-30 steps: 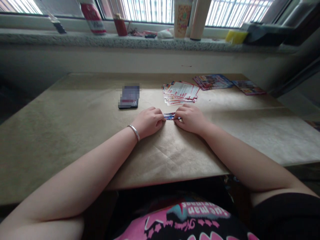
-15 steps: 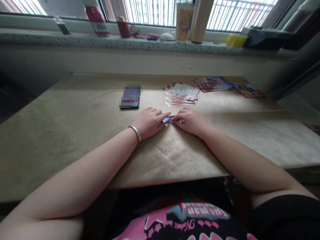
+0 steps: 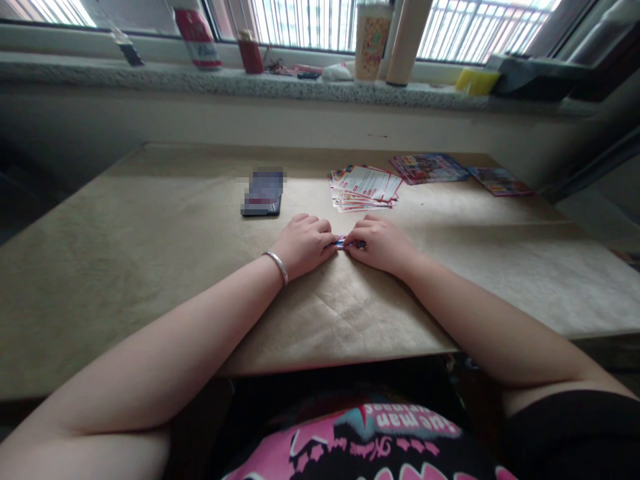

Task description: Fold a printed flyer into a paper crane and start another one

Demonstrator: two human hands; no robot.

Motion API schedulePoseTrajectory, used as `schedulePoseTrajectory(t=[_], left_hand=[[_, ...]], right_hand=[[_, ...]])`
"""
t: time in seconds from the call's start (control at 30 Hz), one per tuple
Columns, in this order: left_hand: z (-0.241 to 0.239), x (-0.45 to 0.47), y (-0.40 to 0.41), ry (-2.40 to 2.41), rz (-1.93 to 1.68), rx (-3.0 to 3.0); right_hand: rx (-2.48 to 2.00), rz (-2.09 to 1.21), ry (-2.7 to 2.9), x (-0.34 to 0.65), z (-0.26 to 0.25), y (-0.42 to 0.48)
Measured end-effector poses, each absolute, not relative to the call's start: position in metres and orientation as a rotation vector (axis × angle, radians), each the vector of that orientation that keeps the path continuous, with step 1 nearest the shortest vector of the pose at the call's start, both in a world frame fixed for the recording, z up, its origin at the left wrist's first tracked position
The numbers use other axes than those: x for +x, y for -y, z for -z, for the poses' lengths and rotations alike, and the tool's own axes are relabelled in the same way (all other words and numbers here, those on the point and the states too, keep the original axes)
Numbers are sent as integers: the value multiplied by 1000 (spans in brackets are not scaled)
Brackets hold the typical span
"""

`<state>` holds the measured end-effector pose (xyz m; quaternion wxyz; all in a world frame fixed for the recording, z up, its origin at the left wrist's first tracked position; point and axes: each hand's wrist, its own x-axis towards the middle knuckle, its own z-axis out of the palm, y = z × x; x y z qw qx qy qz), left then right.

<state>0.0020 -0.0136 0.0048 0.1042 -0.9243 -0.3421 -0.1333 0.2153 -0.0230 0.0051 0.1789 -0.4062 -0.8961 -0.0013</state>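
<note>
A narrow strip of folded printed paper (image 3: pixel 341 243), blue, white and red, lies low over the table between my hands. My left hand (image 3: pixel 306 245), with a silver bangle at its wrist, pinches the strip's left end. At the right end, my right hand (image 3: pixel 376 241) presses it between thumb and fingers. Most of the strip is hidden by the fingers of both hands. Just beyond them lies a fanned pile of white cards with red borders (image 3: pixel 367 185).
A phone (image 3: pixel 263 193) rests on the table (image 3: pixel 150 267) left of the cards. Glossy printed packets (image 3: pixel 433 168) lie at the back right, with another packet (image 3: pixel 501 181) beside them. On the windowsill (image 3: pixel 300 87) stand a red can (image 3: pixel 199 40), a cup (image 3: pixel 373 43) and other items.
My left index finger, stretched over the strip before, has curled down onto its left end. Less of the strip shows between my hands. My right hand keeps nearly the same place.
</note>
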Motion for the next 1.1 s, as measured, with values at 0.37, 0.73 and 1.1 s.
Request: schedulePoseTrajectory(t=[0.37, 0.73, 1.1], left_hand=[[-2, 8, 8, 1041, 353, -2677], [4, 8, 4, 1255, 466, -2751], [9, 9, -2, 1305, 545, -2822]], right_hand=[[-1224, -13, 2416, 208, 0, 18], [-1332, -229, 2236, 207, 7, 8], [-1272, -269, 2251, 214, 13, 1]])
